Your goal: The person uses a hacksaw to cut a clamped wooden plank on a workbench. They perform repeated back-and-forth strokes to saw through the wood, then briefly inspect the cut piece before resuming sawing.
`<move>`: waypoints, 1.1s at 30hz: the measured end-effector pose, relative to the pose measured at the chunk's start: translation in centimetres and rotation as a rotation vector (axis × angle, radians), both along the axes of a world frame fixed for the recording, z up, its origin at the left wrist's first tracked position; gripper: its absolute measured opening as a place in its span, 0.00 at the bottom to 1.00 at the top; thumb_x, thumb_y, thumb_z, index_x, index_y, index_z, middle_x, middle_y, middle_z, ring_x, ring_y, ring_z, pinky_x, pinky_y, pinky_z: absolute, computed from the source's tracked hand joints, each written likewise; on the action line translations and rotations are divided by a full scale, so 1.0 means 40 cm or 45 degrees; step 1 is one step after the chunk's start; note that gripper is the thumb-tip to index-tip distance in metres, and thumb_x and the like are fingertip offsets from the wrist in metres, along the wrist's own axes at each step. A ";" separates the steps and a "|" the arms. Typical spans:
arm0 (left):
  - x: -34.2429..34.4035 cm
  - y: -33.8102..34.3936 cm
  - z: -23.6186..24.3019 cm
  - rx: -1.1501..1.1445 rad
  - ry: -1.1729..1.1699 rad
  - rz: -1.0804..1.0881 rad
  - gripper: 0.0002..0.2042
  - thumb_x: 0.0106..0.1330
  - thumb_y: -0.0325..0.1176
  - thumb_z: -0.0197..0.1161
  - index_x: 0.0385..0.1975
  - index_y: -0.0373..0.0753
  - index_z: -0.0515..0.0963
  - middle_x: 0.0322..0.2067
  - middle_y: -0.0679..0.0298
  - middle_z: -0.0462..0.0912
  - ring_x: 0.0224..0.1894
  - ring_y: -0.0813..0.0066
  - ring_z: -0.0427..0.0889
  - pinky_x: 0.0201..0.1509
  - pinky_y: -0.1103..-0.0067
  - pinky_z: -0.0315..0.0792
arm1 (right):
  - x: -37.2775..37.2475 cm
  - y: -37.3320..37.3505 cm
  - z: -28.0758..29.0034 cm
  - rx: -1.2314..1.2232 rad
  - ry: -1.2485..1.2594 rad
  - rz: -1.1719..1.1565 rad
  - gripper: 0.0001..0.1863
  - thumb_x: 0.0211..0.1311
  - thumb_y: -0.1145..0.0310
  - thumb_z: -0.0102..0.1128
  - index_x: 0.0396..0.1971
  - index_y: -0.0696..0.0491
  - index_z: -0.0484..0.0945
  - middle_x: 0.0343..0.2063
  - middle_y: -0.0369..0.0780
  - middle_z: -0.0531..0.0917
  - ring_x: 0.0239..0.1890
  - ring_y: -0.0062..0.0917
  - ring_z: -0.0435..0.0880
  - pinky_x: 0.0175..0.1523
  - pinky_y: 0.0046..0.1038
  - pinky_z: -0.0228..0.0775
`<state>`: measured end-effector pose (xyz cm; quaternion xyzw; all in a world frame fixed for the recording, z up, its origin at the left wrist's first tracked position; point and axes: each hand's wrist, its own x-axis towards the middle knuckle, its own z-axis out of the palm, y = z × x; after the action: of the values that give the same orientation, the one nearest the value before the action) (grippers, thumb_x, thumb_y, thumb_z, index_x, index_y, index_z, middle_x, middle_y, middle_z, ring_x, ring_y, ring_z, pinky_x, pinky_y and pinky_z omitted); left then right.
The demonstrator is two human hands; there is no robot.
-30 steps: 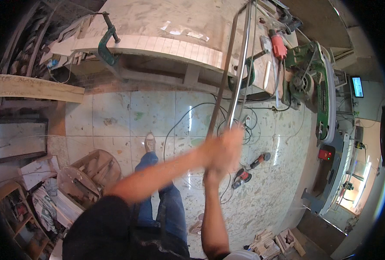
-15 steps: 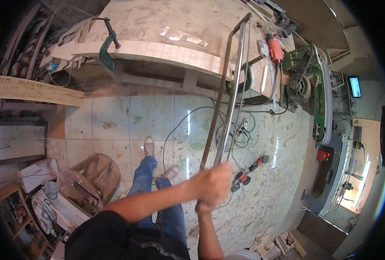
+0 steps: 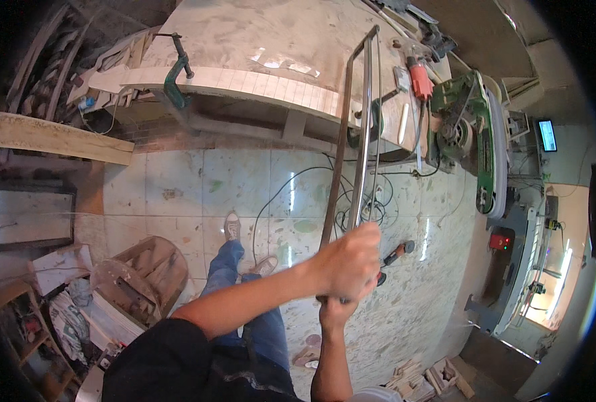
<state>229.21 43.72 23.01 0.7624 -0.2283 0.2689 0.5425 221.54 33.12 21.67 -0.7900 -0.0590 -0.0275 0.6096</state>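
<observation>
A long, narrow metal frame [image 3: 363, 144] reaches from my hands up over the front edge of the workbench [image 3: 244, 33]. It has two long bars, one dark and one shiny, joined by a short crosspiece at the far end, and a thin line runs along its right side. My left hand [image 3: 351, 261] is closed round the frame's near end, its arm crossing in front of my body. Just below, my right hand [image 3: 338, 311] is also closed there, its fingers partly hidden by the left. What exactly lies inside both fists is hidden.
A green C-clamp [image 3: 174, 84] grips a marked wooden strip [image 3: 244, 79] along the bench edge. A red power tool [image 3: 420, 79] lies on the bench beside a green belt machine [image 3: 482, 144]. Cables [image 3: 378, 201] and a sander [image 3: 400, 253] lie on the floor. A round wooden piece [image 3: 127, 281] stands left.
Both hands have moved a little to the right and away from me. The frame's near end has swung right with them, while its far end sits slightly further left.
</observation>
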 end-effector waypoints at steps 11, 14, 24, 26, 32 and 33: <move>0.293 0.169 -0.044 0.256 -0.016 0.161 0.10 0.36 0.31 0.61 0.05 0.34 0.69 0.18 0.50 0.66 0.27 0.54 0.67 0.30 0.64 0.63 | 0.316 0.142 -0.024 0.018 0.227 0.096 0.10 0.60 0.69 0.59 0.32 0.61 0.74 0.23 0.38 0.76 0.23 0.20 0.71 0.29 0.28 0.63; 0.029 0.025 -0.102 0.020 -0.041 0.207 0.08 0.34 0.29 0.60 0.10 0.35 0.67 0.21 0.53 0.67 0.29 0.57 0.68 0.35 0.65 0.65 | 0.062 0.047 -0.086 -0.177 0.090 0.003 0.16 0.59 0.66 0.59 0.42 0.60 0.72 0.37 0.42 0.73 0.40 0.27 0.69 0.44 0.32 0.61; 0.332 0.179 -0.054 0.186 -0.230 0.162 0.09 0.34 0.31 0.61 0.06 0.36 0.69 0.16 0.57 0.66 0.26 0.58 0.67 0.30 0.66 0.63 | 0.352 0.161 -0.049 0.023 0.316 0.052 0.14 0.56 0.71 0.59 0.40 0.64 0.77 0.40 0.46 0.81 0.45 0.29 0.78 0.52 0.31 0.67; 0.310 0.155 -0.051 0.170 -0.184 0.147 0.09 0.35 0.31 0.61 0.07 0.37 0.67 0.15 0.58 0.65 0.25 0.59 0.66 0.30 0.66 0.62 | 0.331 0.128 -0.038 0.068 0.576 0.097 0.12 0.57 0.71 0.59 0.39 0.62 0.75 0.34 0.41 0.79 0.35 0.22 0.74 0.40 0.27 0.64; -0.125 -0.064 -0.028 -0.044 0.012 -0.017 0.08 0.34 0.29 0.60 0.11 0.36 0.67 0.20 0.54 0.67 0.32 0.57 0.69 0.42 0.65 0.69 | -0.092 -0.076 -0.036 -0.138 0.030 0.122 0.27 0.59 0.62 0.59 0.56 0.60 0.66 0.54 0.45 0.67 0.58 0.33 0.63 0.60 0.35 0.55; -0.163 -0.052 0.019 -0.112 0.057 -0.151 0.07 0.34 0.29 0.59 0.11 0.36 0.67 0.20 0.53 0.67 0.33 0.57 0.70 0.44 0.64 0.70 | -0.120 -0.076 -0.003 -0.104 0.044 0.107 0.32 0.60 0.59 0.60 0.60 0.60 0.64 0.61 0.47 0.64 0.66 0.37 0.61 0.67 0.37 0.54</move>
<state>222.69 41.63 23.76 0.7287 -0.2489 0.2291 0.5954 216.75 30.08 21.56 -0.8114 -0.0826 0.0141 0.5785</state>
